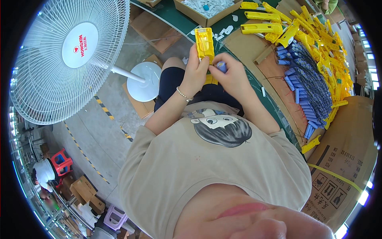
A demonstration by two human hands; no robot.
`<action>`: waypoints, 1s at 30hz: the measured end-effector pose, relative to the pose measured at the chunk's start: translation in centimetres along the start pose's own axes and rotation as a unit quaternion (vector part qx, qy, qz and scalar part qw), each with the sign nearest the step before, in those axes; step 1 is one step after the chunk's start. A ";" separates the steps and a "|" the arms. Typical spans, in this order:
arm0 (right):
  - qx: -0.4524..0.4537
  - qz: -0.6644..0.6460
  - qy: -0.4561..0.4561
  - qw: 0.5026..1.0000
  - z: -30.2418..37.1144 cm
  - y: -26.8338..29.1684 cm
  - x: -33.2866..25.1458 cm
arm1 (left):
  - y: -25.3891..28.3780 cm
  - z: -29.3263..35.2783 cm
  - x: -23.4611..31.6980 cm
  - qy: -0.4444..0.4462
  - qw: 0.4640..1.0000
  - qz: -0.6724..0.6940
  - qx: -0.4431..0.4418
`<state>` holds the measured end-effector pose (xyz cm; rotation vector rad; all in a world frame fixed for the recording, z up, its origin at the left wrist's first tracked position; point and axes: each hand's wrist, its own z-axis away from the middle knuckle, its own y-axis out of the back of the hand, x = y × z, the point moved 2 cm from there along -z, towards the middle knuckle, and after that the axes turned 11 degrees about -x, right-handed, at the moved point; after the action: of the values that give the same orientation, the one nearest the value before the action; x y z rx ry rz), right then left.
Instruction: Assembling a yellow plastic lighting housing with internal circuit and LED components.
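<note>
My left hand [194, 72] is closed around the lower end of a yellow plastic housing [204, 36], its hollow inside facing up. Close beside it, my right hand [234, 76] grips a blue cylindrical battery cell [221, 67] between thumb and fingers. A thin wire seems to run inside the housing, though its ends are too small to follow. Below my hands, another yellow piece [211, 79] shows near my lap. To the right lies a heap of blue cells [304, 103] with dark and red wires, next to a large pile of yellow housings [328, 67].
A cardboard box [209, 22] of small white parts stands on the green table [254, 85] at the far side. Several loose white pieces [228, 30] lie near it. A big white fan [79, 46] stands at left, and a large carton [338, 159] at right.
</note>
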<state>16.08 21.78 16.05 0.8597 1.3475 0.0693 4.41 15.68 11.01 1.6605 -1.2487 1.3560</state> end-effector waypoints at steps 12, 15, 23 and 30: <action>0.093 -0.214 -0.007 0.972 0.3 5.4 1.7 | -0.7 0.7 -0.2 0.117 0.976 0.146 -0.108; 0.129 -0.208 0.016 0.969 0.2 4.6 1.2 | -1.3 0.7 0.2 0.123 0.974 0.131 -0.135; 0.163 -0.261 0.006 0.951 0.0 2.4 1.0 | -2.1 0.3 1.0 0.103 0.973 0.082 -0.188; 0.198 -0.147 0.043 0.968 0.4 1.7 1.2 | -2.1 1.0 0.6 0.099 0.963 0.143 -0.206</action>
<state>17.41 23.37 16.05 0.9857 1.5853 -0.4105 6.72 15.37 11.47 1.0647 -1.5652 1.2772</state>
